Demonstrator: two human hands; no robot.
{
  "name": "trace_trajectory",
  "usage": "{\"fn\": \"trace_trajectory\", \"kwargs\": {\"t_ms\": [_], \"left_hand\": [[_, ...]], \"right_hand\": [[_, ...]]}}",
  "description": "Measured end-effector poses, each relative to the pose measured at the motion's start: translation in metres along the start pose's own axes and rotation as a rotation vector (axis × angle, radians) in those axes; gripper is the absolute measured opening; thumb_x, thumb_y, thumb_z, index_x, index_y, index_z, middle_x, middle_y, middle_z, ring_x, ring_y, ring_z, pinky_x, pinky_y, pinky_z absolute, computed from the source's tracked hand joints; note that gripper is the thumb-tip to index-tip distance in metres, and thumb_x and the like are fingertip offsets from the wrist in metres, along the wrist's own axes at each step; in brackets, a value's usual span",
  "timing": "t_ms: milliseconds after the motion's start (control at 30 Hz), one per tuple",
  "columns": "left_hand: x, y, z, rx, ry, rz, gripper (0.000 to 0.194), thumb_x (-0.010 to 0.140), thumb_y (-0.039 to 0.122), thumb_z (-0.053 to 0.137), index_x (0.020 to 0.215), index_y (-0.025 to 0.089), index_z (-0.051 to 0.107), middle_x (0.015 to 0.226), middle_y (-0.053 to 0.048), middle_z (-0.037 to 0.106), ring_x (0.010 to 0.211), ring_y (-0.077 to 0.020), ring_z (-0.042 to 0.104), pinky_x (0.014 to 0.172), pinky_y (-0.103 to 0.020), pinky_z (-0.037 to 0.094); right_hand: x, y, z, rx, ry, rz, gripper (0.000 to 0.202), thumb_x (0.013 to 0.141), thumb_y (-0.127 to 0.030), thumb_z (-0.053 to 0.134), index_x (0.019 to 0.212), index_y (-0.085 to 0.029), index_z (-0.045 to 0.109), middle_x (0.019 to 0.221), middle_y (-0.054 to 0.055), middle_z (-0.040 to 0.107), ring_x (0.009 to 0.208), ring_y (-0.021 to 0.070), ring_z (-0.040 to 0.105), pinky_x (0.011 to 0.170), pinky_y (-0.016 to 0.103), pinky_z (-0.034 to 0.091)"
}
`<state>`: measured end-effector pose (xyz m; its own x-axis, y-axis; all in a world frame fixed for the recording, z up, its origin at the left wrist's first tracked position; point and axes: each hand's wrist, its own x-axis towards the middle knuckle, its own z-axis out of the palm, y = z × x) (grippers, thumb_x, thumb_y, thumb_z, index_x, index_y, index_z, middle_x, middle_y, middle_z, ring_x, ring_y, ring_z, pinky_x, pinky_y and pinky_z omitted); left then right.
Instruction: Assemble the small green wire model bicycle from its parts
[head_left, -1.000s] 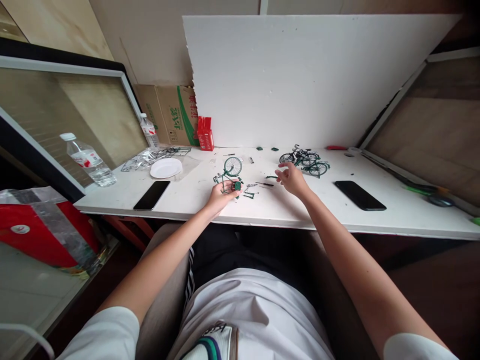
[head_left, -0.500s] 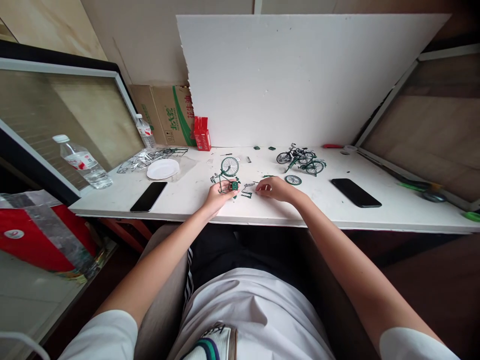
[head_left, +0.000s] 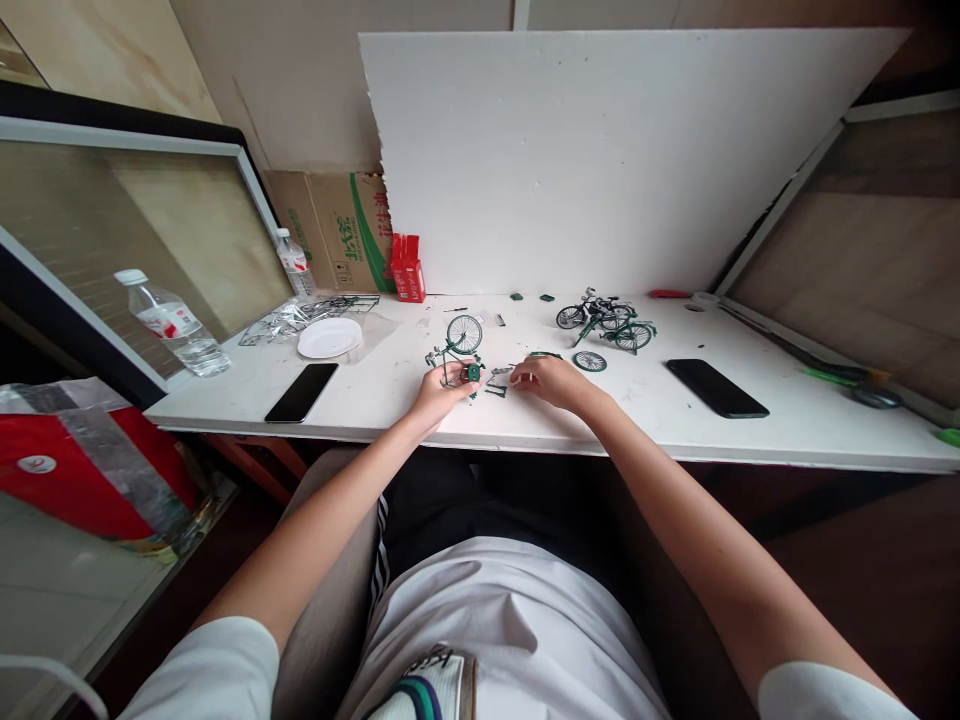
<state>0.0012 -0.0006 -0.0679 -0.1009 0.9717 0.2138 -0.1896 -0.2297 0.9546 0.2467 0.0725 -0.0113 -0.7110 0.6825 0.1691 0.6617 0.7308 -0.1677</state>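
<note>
My left hand (head_left: 441,393) is closed around a small green model bicycle frame (head_left: 448,362) that has one spoked wheel (head_left: 464,334) on it. A dark green block-like part (head_left: 473,372) sits at its fingertips. My right hand (head_left: 541,380) hovers low over the table, its fingers curled together beside small loose parts (head_left: 496,382); what its fingertips hold, if anything, is too small to make out. Right of it lies a loose spoked wheel (head_left: 589,361). Behind that wheel stand a green model bicycle (head_left: 634,336) and a black one (head_left: 571,316).
Phones lie on the white table at left (head_left: 301,393) and right (head_left: 717,388). A white plate (head_left: 329,338), water bottles (head_left: 174,322), a red box (head_left: 408,268) and a cardboard box (head_left: 330,225) are at the left. A white board (head_left: 600,160) stands behind.
The view has shifted slightly, moving everything a little to the right. My right hand stays low by the loose parts, its fingers slightly changed. My left hand keeps its hold.
</note>
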Motion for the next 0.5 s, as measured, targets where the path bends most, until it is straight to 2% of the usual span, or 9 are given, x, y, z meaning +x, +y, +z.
{"fn": "trace_trajectory", "kwargs": {"t_ms": [167, 500], "left_hand": [[0.0000, 0.0002, -0.0002, 0.006, -0.006, -0.002, 0.057, 0.066, 0.025, 0.095, 0.118, 0.015, 0.074, 0.114, -0.013, 0.080, 0.101, -0.0240, 0.075, 0.096, -0.040, 0.058], [0.0000, 0.0002, 0.0005, -0.003, -0.003, -0.007, 0.057, 0.066, 0.024, 0.094, 0.118, 0.014, 0.074, 0.115, -0.014, 0.079, 0.102, -0.0245, 0.075, 0.094, -0.039, 0.058]], "right_hand": [[0.0005, -0.0012, 0.0010, -0.005, -0.010, -0.044, 0.022, 0.100, -0.014, 0.060, 0.104, -0.021, 0.081, 0.112, 0.009, 0.078, 0.099, 0.0222, 0.071, 0.086, 0.027, 0.047], [-0.0014, -0.0085, -0.0050, -0.043, -0.055, 0.074, 0.022, 0.100, -0.014, 0.060, 0.106, -0.020, 0.080, 0.115, 0.010, 0.078, 0.097, 0.0220, 0.070, 0.078, 0.027, 0.044]]}}
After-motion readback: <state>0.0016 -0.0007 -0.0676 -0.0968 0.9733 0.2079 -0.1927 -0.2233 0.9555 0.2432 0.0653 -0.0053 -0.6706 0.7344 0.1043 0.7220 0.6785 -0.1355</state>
